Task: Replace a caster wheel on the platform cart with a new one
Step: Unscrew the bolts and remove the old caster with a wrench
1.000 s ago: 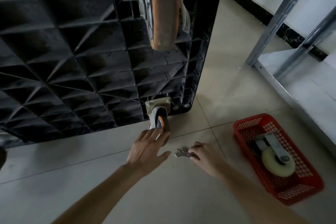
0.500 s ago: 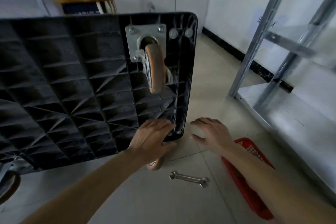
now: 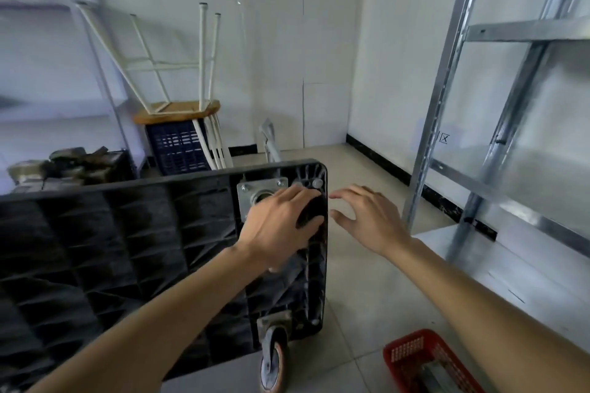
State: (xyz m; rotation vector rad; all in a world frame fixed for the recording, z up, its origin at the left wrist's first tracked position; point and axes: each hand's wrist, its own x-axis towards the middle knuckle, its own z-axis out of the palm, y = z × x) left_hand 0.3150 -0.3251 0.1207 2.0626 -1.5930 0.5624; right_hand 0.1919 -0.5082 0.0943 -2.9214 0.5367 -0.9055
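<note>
**Cart on its edge, casters facing you**

Your black platform cart (image 3: 111, 252) stands on edge, ribbed underside toward you. Under your left hand (image 3: 281, 226) sits the upper caster's steel plate (image 3: 255, 198); well below it, an orange-treaded caster wheel (image 3: 274, 364) touches the floor.

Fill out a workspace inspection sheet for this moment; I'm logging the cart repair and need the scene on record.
Surface: pale tiled floor.
Job's things: black platform cart stands on its edge, ribbed underside facing the camera; upper caster plate bolted on, its wheel hidden by the hand; lower caster wheel on the floor; red basket at lower right, contents cut off.
Clutter: upturned stool on a dark crate.
Hands: left hand over the upper caster; right hand open, beside the cart's edge, touching nothing.
Cables: nothing seen.
Surroundings: metal shelving on the right, white walls.
</note>
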